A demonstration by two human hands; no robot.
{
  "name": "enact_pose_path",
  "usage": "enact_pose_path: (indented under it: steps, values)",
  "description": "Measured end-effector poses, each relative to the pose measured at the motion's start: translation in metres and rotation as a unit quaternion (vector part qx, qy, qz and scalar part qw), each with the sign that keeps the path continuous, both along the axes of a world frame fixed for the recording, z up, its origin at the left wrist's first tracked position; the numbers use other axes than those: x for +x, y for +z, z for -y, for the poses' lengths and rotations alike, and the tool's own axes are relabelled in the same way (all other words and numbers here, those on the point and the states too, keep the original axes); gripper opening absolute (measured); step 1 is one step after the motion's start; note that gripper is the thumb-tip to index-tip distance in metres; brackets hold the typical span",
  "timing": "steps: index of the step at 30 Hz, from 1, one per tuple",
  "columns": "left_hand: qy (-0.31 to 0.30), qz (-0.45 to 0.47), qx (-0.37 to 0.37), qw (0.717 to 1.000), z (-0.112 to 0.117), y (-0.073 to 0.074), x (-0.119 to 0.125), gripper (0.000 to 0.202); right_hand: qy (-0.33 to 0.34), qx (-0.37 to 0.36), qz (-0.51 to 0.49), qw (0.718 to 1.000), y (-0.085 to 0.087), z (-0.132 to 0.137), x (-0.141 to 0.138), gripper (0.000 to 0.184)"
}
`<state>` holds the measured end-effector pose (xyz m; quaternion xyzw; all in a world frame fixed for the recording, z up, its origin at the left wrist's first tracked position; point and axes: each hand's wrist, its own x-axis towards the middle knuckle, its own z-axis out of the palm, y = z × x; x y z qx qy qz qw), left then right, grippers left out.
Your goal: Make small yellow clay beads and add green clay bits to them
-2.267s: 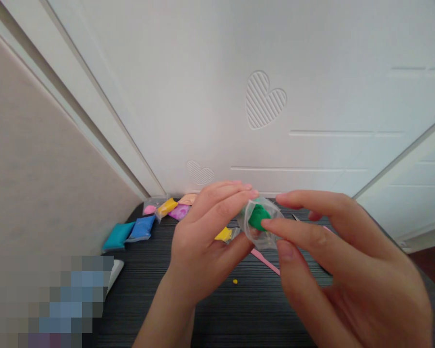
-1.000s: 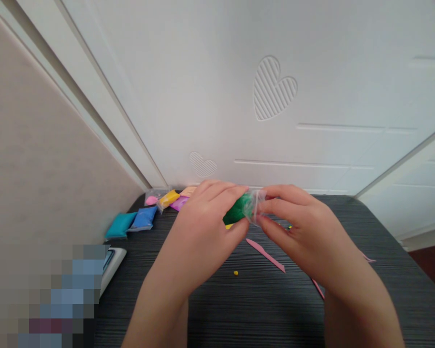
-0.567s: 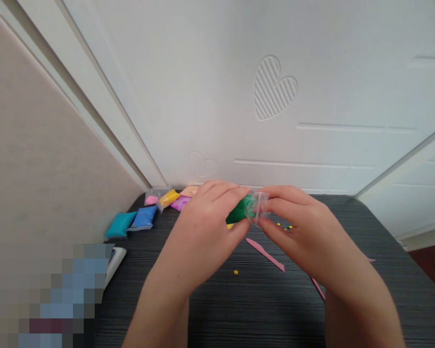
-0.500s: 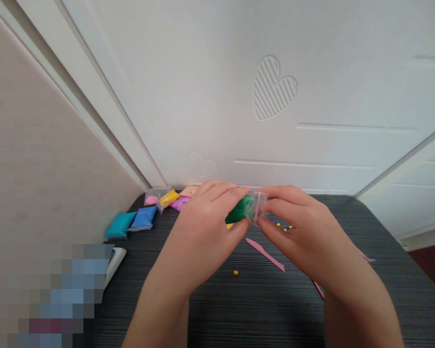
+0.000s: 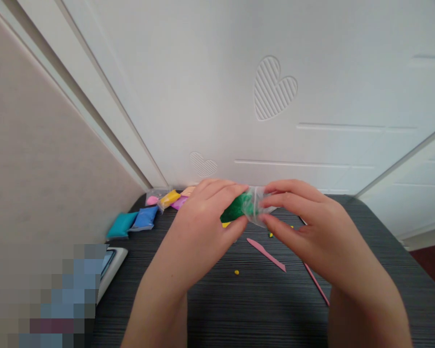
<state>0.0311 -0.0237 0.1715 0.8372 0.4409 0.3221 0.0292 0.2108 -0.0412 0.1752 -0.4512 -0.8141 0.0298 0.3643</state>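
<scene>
Both hands hold a small clear plastic bag of green clay (image 5: 243,207) above the dark striped table (image 5: 239,309). My left hand (image 5: 203,227) grips the green end between thumb and fingers. My right hand (image 5: 308,232) pinches the clear open end of the bag with thumb and fingertips. Part of the bag is hidden behind my left fingers.
Several clay packets lie at the table's far left: teal (image 5: 120,225), blue (image 5: 143,217), yellow (image 5: 168,198), pink (image 5: 152,199). A pink modelling tool (image 5: 266,254) and a thin pink stick (image 5: 316,283) lie under my hands. Yellow crumbs (image 5: 236,272) dot the table. A white door stands behind.
The bag came down from close to the camera to just above the table. Since then my right hand has shifted slightly, its fingers spreading a little on the clear end.
</scene>
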Motion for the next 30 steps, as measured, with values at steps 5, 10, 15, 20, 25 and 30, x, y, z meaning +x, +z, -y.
enact_pose_path:
  steps: [5, 10, 15, 20, 25, 30]
  values:
    - [-0.024, 0.004, -0.005, 1.000, -0.001, 0.001, 0.002, 0.031, 0.021, -0.027, 0.030, 0.999, -0.003, -0.003, -0.002, 0.012]
    - [-0.026, 0.008, -0.014, 1.000, 0.000, 0.000, 0.001, 0.032, 0.021, -0.023, -0.003, 1.000, -0.002, -0.003, -0.003, 0.011]
    - [-0.019, -0.001, -0.035, 0.999, -0.002, -0.001, -0.001, 0.032, -0.068, 0.050, -0.201, 0.976, 0.005, 0.005, 0.004, 0.011]
    - [-0.014, 0.000, -0.041, 0.999, -0.005, -0.002, -0.002, 0.033, -0.077, 0.021, -0.426, 0.901, 0.003, 0.005, 0.004, 0.009]
    - [-0.016, 0.006, -0.052, 0.998, -0.004, -0.001, -0.002, 0.033, 0.031, -0.133, -0.494, 0.859, -0.002, -0.001, 0.005, 0.007]
    - [-0.013, 0.010, -0.058, 0.998, -0.004, -0.001, -0.002, 0.034, 0.112, -0.207, -0.527, 0.816, 0.000, -0.001, 0.008, 0.005]
